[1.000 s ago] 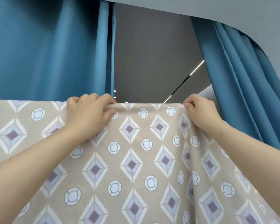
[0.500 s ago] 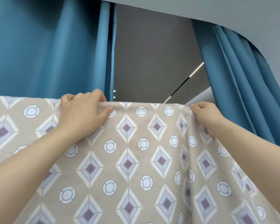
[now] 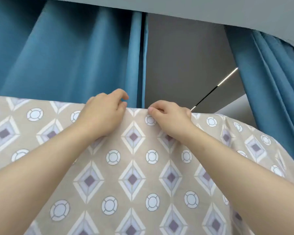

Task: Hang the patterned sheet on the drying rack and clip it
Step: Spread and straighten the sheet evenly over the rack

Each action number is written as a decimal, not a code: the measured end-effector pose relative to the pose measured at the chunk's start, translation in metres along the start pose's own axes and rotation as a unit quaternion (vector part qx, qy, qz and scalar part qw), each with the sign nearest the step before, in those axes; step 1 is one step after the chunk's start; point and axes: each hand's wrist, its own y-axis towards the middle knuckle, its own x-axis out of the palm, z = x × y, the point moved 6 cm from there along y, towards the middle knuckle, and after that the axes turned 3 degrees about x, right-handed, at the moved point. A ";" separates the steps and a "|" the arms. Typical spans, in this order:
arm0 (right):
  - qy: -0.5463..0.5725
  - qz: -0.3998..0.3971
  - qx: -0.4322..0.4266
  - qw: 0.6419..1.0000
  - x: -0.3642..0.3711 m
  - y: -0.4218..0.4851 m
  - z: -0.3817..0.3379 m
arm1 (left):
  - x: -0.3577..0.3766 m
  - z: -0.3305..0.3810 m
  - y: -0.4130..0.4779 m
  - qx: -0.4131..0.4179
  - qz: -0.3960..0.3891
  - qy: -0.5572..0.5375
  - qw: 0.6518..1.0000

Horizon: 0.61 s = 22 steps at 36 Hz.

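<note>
The patterned sheet (image 3: pixel 132 167) hangs draped across the near foreground, its top fold running level from the far left edge to the right, where it rounds off and drops away. What carries it is hidden under the cloth. It is a matte, woven-looking beige fabric printed with rows of white-edged diamonds, lilac inside with a dark purple centre, alternating with small white rings. It lies mostly smooth, with soft creases toward the right.

The left hand (image 3: pixel 102 114) sits on the top fold with fingers curled; whether it actually grips the cloth I cannot tell. Just beside it, the right hand (image 3: pixel 170 117) pinches the fold, thumb on the near face, fingers hooked over the back.

Beyond hang heavy blue curtains (image 3: pixel 66 56) in deep vertical pleats, a plain grey wall (image 3: pixel 185 56) between them.
</note>
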 end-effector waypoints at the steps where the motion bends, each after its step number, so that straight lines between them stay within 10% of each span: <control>1: 0.030 -0.014 0.009 0.999 0.004 0.001 -0.006 | -0.007 -0.015 0.000 -0.017 0.002 0.035 0.999; 9: 0.020 0.008 0.063 0.998 0.026 0.008 -0.029 | -0.023 -0.095 -0.006 -0.085 -0.116 -0.065 0.987; 22: -0.103 0.124 0.093 0.983 0.018 0.023 -0.054 | -0.041 -0.074 0.020 0.037 -0.014 -0.010 0.999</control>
